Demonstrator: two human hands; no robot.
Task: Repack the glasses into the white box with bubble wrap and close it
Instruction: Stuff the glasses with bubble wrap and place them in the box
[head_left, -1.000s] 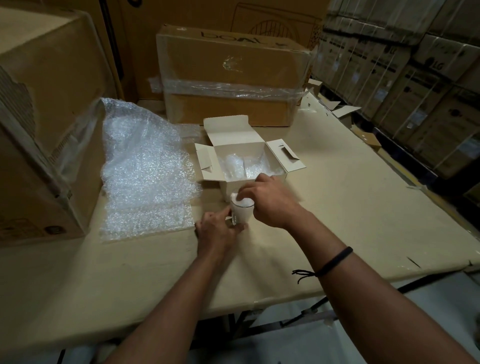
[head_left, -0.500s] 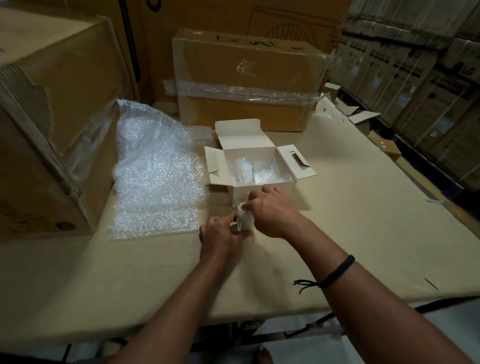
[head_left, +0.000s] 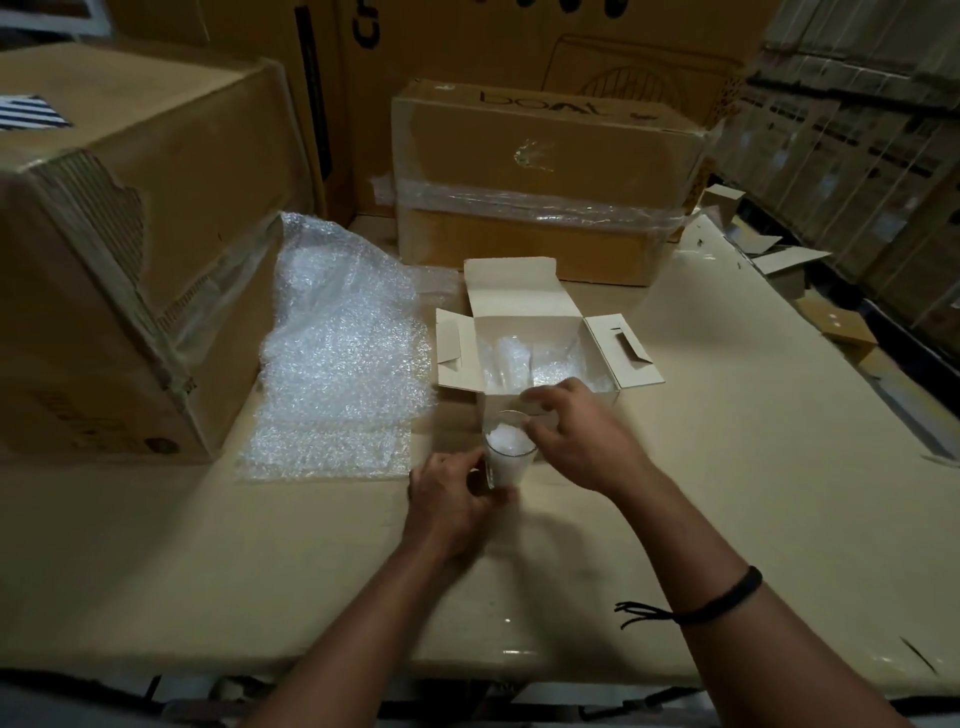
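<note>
Right now the left hand (head_left: 447, 499) grips a clear glass (head_left: 508, 460) low on its side, its fingers (head_left: 475, 465) wrapped round the wall while the glass stands upright on the tabletop (head_left: 727, 467). A white wad of bubble wrap (head_left: 511, 441) fills the glass up to just under the rim. The right hand (head_left: 584, 441) hovers at the rim, on the side opposite the left fingers, its own fingers (head_left: 540, 397) released and loosely spread, blurred; whether the thumb touches the rim cannot be told. Just beyond the right fingers sits the white box (head_left: 524, 325), flaps open, with bubble wrap and what looks like another glass inside. Past the left fingers, on their outer side, a loose bubble wrap sheet (head_left: 343, 364) lies spread on the tabletop, its far end rising against a big brown carton (head_left: 130, 234). Behind the white box stands a taped carton (head_left: 545, 182).
</note>
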